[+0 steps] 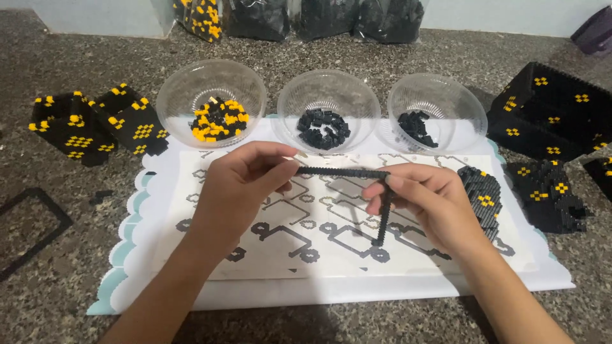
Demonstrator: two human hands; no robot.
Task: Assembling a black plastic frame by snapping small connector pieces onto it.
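A speckled stone floor carries a white scalloped mat and a printed pattern sheet. Black-and-yellow block pieces flank it — those at right are cut off by the edge. Three clear bowls of small bricks stand behind the hands. Both hands — left hand, right hand — pinch a thin black L-shaped brick strip above the sheet; its corner is hidden by fingers.
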